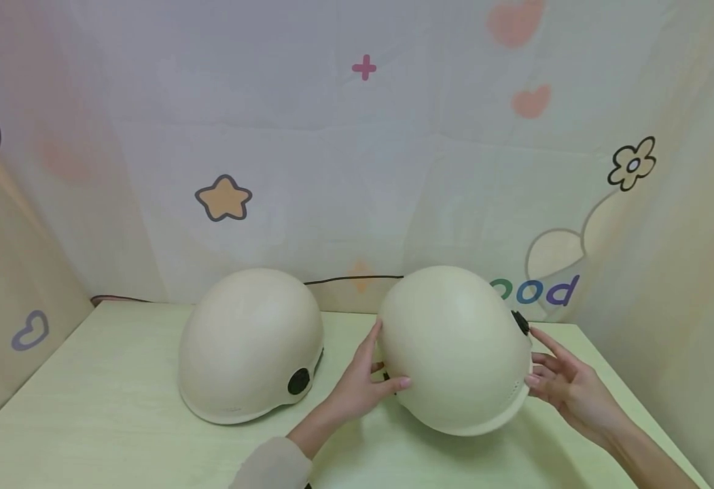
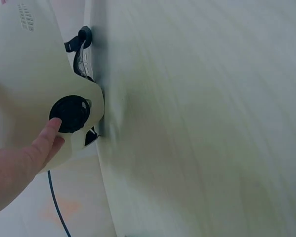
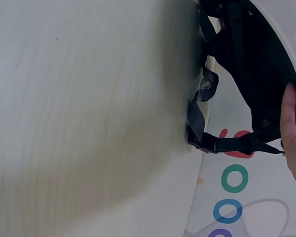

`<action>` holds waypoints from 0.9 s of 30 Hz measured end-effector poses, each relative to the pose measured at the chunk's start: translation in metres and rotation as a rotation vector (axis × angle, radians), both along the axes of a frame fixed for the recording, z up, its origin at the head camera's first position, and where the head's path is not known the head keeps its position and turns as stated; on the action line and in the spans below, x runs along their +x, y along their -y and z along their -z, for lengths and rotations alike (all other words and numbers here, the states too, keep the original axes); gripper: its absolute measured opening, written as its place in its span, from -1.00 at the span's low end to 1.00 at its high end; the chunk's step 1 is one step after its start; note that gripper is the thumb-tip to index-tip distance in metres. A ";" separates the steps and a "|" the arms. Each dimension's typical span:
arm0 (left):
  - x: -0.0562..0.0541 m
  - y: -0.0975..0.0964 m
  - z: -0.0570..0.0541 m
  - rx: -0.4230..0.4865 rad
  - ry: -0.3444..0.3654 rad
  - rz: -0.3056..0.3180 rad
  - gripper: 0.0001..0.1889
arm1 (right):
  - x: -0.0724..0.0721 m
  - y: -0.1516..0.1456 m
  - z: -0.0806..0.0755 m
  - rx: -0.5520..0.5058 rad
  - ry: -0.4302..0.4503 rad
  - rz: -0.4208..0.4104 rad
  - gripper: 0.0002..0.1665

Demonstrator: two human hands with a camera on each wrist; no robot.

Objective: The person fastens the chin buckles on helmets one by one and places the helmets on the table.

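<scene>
Two cream helmets stand side by side on a pale table. Both hands hold the right helmet [image 1: 454,346], which tilts with its right side raised. On its left side, my left hand [image 1: 357,387] has the thumb on the front of the shell and the other fingers around the side. The left wrist view shows a fingertip touching a round black disc [image 2: 70,113] on the shell. My right hand [image 1: 577,394] grips the right rim, its fingers reaching under the edge. In the right wrist view, black lining [image 3: 259,64] and a chin strap [image 3: 227,143] hang below the shell.
The left helmet [image 1: 249,339] sits on the table [image 1: 130,394], to the left of my left hand, with a round black disc [image 1: 298,382] on its side. Behind the table hangs a printed curtain [image 1: 308,170]. A dark cord [image 1: 353,277] runs along the back edge.
</scene>
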State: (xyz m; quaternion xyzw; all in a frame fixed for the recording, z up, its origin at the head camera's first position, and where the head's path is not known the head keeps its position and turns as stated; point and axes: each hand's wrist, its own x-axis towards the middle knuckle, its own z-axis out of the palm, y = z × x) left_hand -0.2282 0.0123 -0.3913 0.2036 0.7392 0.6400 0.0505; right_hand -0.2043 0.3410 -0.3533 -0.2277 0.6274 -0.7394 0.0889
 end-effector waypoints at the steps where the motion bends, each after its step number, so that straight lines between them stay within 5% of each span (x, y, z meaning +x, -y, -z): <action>1: 0.000 0.000 0.001 -0.002 0.004 0.000 0.02 | 0.000 0.000 0.000 0.022 0.005 0.011 -0.15; 12: -0.005 0.006 0.009 -0.042 0.094 0.072 -0.13 | 0.003 -0.004 0.001 0.454 0.156 0.149 -0.01; 20: -0.011 -0.001 0.008 -0.129 0.103 0.080 -0.16 | -0.001 -0.005 0.017 0.489 0.269 0.167 0.10; 27: -0.019 -0.008 0.011 -0.115 0.118 0.059 -0.17 | -0.005 0.001 0.032 0.483 0.339 0.195 0.15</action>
